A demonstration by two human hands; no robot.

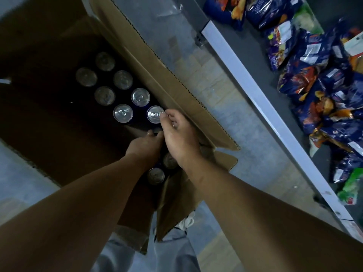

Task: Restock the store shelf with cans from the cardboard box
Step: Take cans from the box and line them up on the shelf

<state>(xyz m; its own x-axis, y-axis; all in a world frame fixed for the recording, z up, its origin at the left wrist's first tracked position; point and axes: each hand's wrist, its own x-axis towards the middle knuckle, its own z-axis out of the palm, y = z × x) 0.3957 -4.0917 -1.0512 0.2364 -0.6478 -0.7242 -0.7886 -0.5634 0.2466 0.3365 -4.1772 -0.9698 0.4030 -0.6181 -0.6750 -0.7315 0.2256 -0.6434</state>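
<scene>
1. Two bare forearms (78, 203) fill the lower frame. Pale trousers (172, 252) and a shoe (186, 221) show between them.
2. The short flap (176, 203) of the cardboard box (49, 46) hangs bent outward under the right wrist. Two cans (156, 175) stand just beside it, partly covered by the arms.
3. The left hand (146, 143) reaches down into the box with curled fingers. What they close on is hidden, so its hold cannot be told.
4. The right hand (178, 138) curls its thumb and fingertips onto the rim of the nearest bright can (155, 114), which stands upright against the box wall. The grip looks only just taken.
5. Step in hand, as judged: picking cans out of the box. The next move calls for a straight lift, clear of the neighbouring cans (123, 113) and the wall.
6. Six more cans stand upright in two rows, running back into the dark of the box.
7. The long flap (167, 79) leans out towards the shelf and lies across the path of a carry to the right.
8. A grey floor (206, 75) separates the box from the shelf (255, 91).
9. Snack bags (314, 75) crowd the visible shelf level. No free place for cans is in view.
</scene>
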